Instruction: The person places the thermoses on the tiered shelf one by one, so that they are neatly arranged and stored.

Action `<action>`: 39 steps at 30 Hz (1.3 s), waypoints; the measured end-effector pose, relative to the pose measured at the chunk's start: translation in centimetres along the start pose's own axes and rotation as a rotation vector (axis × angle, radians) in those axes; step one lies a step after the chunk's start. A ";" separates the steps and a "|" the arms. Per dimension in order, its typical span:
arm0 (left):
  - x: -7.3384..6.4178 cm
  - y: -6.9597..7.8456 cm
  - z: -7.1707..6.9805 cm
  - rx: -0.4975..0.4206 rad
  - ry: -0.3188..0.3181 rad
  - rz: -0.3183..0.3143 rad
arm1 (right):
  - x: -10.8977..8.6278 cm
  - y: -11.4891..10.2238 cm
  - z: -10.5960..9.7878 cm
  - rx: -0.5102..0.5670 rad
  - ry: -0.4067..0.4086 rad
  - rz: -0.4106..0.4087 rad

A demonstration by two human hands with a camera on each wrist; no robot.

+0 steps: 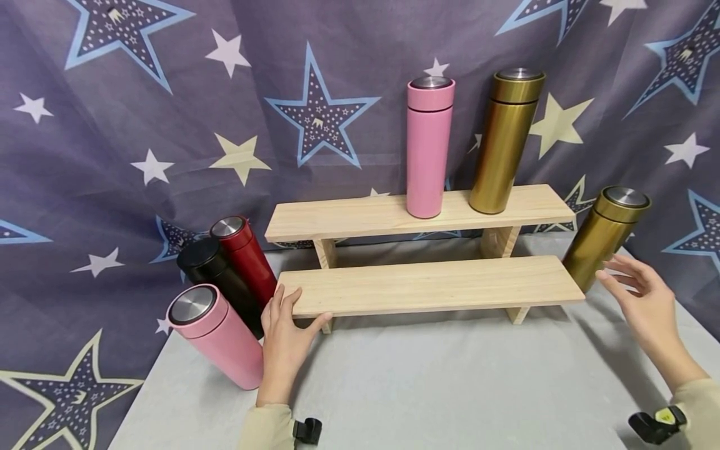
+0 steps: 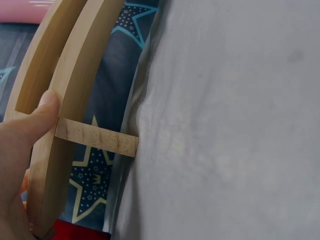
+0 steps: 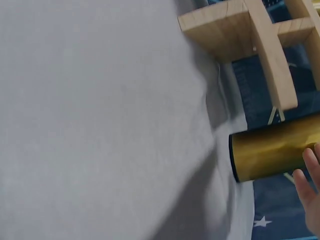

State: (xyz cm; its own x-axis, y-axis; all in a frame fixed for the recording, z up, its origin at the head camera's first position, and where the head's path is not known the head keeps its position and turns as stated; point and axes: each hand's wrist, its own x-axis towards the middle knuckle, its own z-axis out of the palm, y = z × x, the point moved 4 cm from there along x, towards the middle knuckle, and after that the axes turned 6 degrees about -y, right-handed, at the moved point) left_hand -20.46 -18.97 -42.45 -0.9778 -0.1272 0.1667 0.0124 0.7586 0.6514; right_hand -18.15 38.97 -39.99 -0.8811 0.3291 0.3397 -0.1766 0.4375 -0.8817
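Note:
A two-tier wooden shelf (image 1: 427, 287) stands mid-table in the head view. My left hand (image 1: 285, 344) grips the left end of its lower board, thumb at the front edge and fingers over the end. In the left wrist view the thumb (image 2: 46, 112) lies against the board (image 2: 80, 65). My right hand (image 1: 647, 306) is beside a gold thermos flask (image 1: 599, 244) at the shelf's right end, its fingers loosely bent. The fingertips overlap the flask in the right wrist view. On the upper board stand a pink flask (image 1: 429, 156) and another gold flask (image 1: 502, 150).
Left of the shelf stand a pink flask (image 1: 230, 344), a black flask (image 1: 225, 275) and a red flask (image 1: 250, 256), close together. A grey cloth (image 1: 450, 375) covers the table. Behind hangs a star-patterned curtain (image 1: 349, 75).

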 end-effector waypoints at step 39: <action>0.0 -0.1 0.2 -0.004 -0.010 -0.001 | 5.0 2.5 1.1 -0.227 -0.070 0.260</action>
State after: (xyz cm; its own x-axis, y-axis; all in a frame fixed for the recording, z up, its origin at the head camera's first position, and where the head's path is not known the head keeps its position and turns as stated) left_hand -20.52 -18.97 -42.66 -0.9798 -0.1215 0.1586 0.0121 0.7562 0.6543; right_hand -23.50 40.79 -40.90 -0.9133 0.3987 0.0832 0.1524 0.5240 -0.8379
